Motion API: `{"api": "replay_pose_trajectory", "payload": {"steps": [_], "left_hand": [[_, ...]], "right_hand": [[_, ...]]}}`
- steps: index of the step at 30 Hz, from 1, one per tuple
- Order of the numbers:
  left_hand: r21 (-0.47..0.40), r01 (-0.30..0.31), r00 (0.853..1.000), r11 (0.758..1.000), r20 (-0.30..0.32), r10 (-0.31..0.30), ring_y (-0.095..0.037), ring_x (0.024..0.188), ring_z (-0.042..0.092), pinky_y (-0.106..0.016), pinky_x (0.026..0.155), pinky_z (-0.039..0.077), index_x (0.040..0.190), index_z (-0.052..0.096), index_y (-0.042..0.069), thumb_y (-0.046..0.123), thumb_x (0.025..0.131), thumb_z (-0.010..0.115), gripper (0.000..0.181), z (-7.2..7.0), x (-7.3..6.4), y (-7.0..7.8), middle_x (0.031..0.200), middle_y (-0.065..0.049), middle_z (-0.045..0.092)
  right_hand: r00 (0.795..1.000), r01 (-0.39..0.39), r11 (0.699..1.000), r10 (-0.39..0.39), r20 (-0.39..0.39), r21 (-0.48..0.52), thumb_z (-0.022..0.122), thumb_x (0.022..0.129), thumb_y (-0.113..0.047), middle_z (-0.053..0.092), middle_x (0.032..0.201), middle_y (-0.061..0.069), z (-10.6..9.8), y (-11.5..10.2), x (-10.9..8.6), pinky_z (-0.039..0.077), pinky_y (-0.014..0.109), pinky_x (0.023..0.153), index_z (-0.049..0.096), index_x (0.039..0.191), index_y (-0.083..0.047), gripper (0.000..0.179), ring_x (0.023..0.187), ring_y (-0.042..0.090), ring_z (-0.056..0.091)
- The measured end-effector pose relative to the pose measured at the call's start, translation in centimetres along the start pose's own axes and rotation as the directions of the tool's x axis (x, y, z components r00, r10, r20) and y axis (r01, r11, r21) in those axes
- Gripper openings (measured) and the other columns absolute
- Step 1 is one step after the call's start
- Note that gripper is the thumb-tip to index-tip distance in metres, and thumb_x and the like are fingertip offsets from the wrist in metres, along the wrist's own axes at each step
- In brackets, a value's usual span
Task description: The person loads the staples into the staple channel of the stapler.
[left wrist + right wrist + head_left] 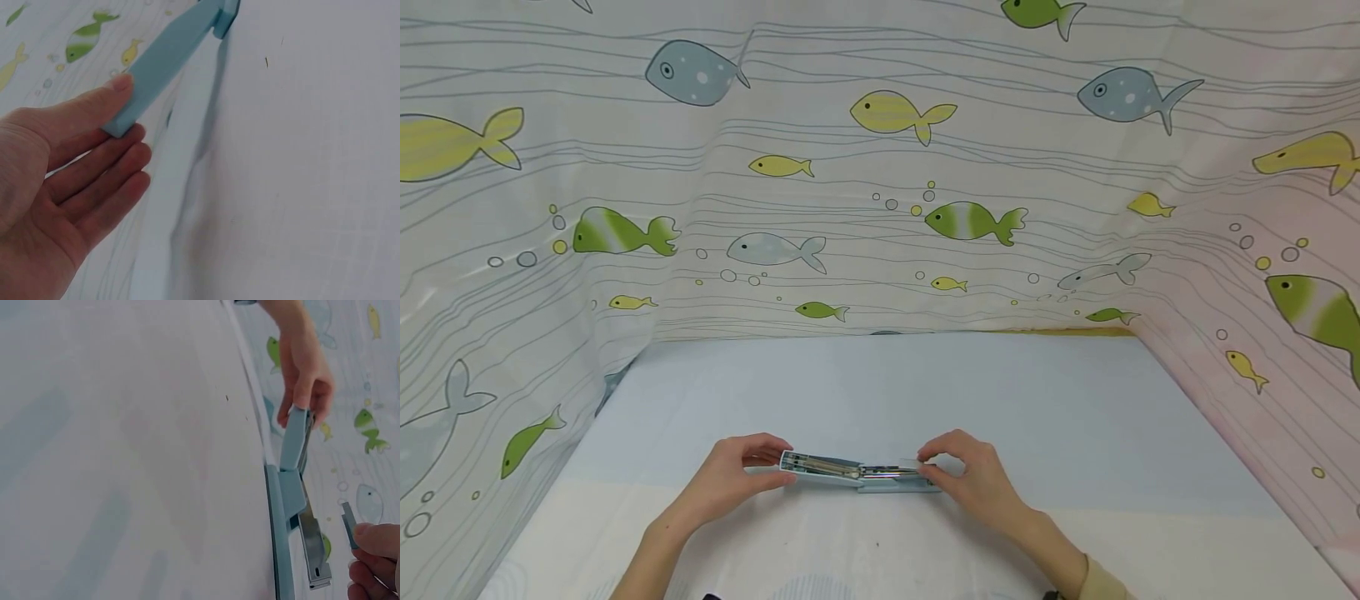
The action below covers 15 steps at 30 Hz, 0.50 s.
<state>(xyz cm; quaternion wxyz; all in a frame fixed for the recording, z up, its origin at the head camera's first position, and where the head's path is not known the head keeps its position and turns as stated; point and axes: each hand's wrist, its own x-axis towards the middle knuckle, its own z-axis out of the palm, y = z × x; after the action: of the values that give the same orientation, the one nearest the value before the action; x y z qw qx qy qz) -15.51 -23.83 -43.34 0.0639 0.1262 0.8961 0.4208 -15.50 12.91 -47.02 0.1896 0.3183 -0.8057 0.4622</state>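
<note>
A light blue stapler point(895, 488) stands on the table with its top cover swung far back to the left and its metal magazine point(312, 547) exposed. My left hand point(726, 475) pinches the free end of that cover point(172, 59) between thumb and fingers. Over at the magazine's right end, my right hand point(977, 471) pinches a short grey strip of staples point(349, 520) between thumb and forefinger. In the right wrist view the strip is apart from the magazine. Most of the right hand lies outside that view.
A pale cloth covers the table point(895, 392), with small dark specks point(266, 62) near the stapler. Behind the table and along both sides hangs a curtain point(850, 200) printed with fish and wavy lines.
</note>
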Motion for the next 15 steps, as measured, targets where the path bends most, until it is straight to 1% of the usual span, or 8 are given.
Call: {"api": "replay_pose_trajectory", "payload": {"steps": [7, 15], "left_hand": [[0.0, 0.002, 1.0, 1.0, 0.003, -0.002, -0.017, 0.1, 0.069, -0.027, 0.085, 0.055, 0.113, 0.07, 0.018, 0.038, 0.082, 0.082, 0.039, 0.04, 0.05, -0.03, 0.11, 0.002, 0.071], [0.008, 0.002, 1.0, 1.0, 0.0, -0.002, -0.017, 0.1, 0.068, -0.028, 0.085, 0.056, 0.113, 0.07, 0.017, 0.038, 0.082, 0.082, 0.04, 0.05, 0.07, -0.01, 0.109, 0.003, 0.072]], "right_hand": [[1.0, 0.005, 1.0, -0.005, 0.008, 0.008, 0.083, 0.08, -0.004, 0.072, 0.096, -0.007, 0.24, -0.07, 0.12, 0.059, 0.037, 0.077, 0.074, 0.097, -0.014, 0.021, 0.09, 0.01, 0.068], [1.0, 0.005, 1.0, -0.005, 0.012, -0.008, 0.084, 0.078, -0.004, 0.072, 0.096, -0.008, 0.53, 0.02, 0.28, 0.058, 0.034, 0.077, 0.074, 0.097, -0.014, 0.023, 0.091, 0.008, 0.067]]}}
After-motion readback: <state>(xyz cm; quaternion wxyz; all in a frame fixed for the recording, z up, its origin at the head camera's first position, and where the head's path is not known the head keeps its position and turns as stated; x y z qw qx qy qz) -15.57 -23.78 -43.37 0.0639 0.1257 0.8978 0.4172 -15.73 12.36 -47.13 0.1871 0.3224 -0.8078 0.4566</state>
